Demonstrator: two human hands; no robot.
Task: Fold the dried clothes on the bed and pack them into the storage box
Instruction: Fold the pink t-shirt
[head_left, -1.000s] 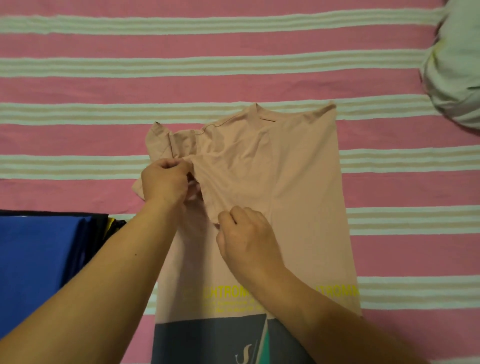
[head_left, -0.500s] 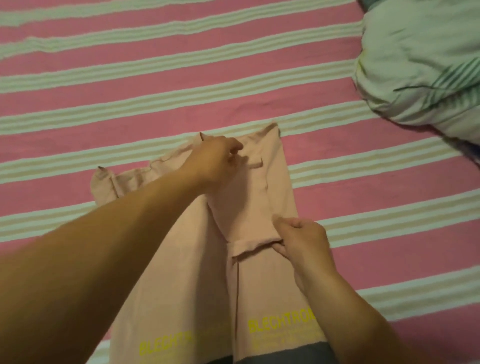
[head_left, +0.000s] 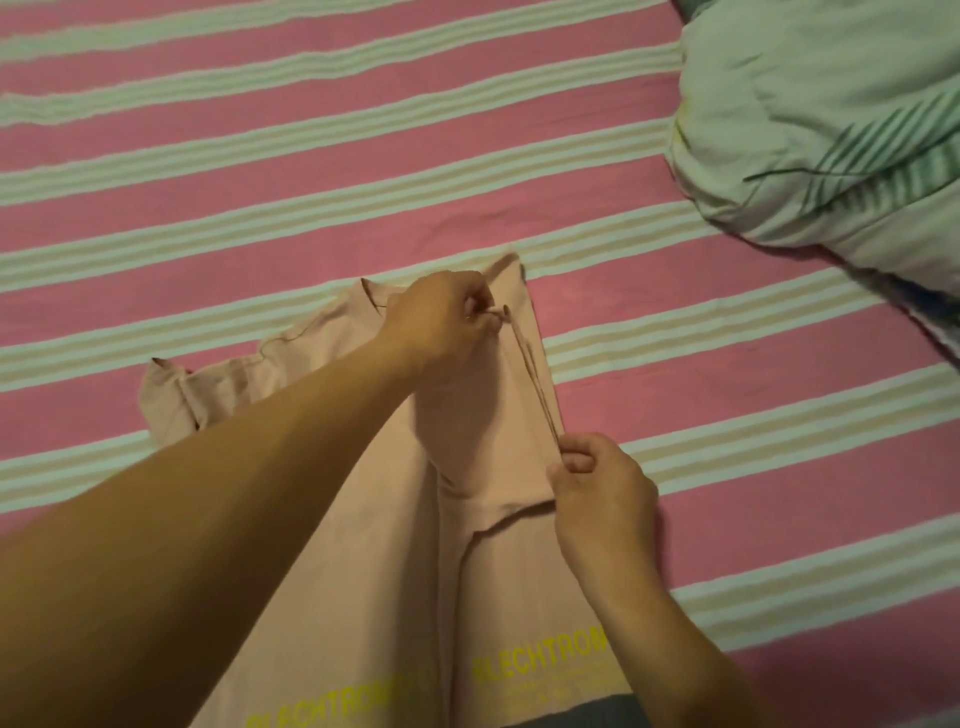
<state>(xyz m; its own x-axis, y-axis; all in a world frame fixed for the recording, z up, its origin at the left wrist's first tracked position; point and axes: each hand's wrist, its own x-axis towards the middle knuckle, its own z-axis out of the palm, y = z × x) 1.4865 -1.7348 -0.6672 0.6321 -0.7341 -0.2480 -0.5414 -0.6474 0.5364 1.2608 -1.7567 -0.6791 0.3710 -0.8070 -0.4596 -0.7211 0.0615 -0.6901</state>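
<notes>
Left hand (head_left: 441, 317) fingers pinch the folded sleeve's far end; right hand (head_left: 597, 478) fingers pinch its near end. The sleeve lies over the pink shirt (head_left: 363, 571), spread on the striped bed (head_left: 311, 156). A quilt (head_left: 821, 130) sits far right.

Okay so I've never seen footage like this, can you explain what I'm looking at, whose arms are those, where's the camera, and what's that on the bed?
There is no machine here. The camera is worn on a person's head and looks forward and down, so the two bare arms reaching in are the wearer's own.

The surface is a bed with a pink striped sheet. On it lies a peach T-shirt with yellow lettering, partly folded lengthwise. The left hand pinches the folded edge near the collar, and the right hand pinches the same edge lower down, each with a curled grip. At the upper right is a bunched pale green quilt. No storage box shows in this picture.
</notes>
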